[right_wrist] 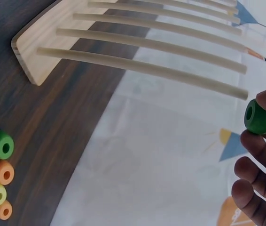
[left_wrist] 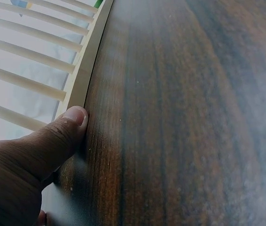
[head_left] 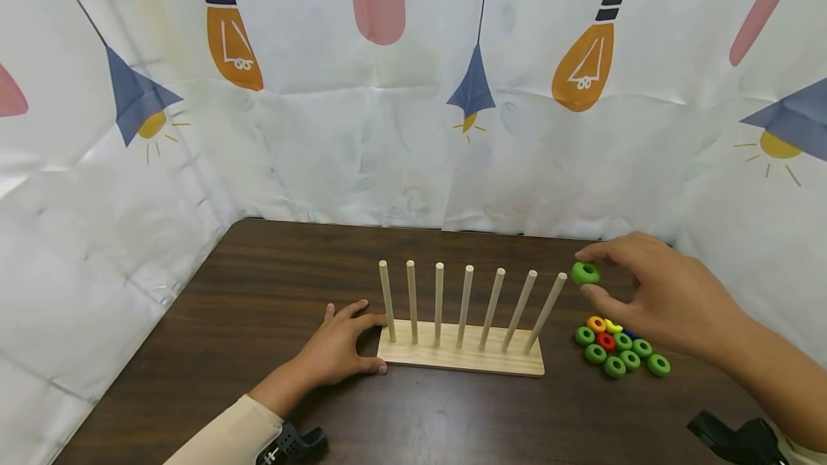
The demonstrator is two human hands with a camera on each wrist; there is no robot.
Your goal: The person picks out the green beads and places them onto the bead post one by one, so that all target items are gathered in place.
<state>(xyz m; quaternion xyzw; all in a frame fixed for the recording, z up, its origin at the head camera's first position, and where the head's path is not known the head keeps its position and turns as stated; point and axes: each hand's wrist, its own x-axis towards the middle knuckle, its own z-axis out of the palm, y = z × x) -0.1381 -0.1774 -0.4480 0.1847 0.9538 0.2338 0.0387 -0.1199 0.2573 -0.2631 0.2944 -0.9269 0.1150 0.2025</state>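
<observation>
A wooden stand (head_left: 461,359) with a row of several upright pegs sits on the table. My left hand (head_left: 339,348) holds its left end, the thumb against the front edge and the fingers round towards the back. In the left wrist view the thumb (left_wrist: 60,139) lies against the base by the end peg. Raised to the right of the stand, my right hand (head_left: 675,296) pinches a green bead (head_left: 580,278) between thumb and forefinger. This bead is apart from the tip of the rightmost peg (head_left: 547,312); its hole shows in the right wrist view.
Loose beads lie together on the table right of the stand, below my right hand: several green beads (head_left: 660,372), with red, orange, yellow and blue among them. Behind the dark wooden table (head_left: 278,264) hangs a white printed cloth (head_left: 362,156).
</observation>
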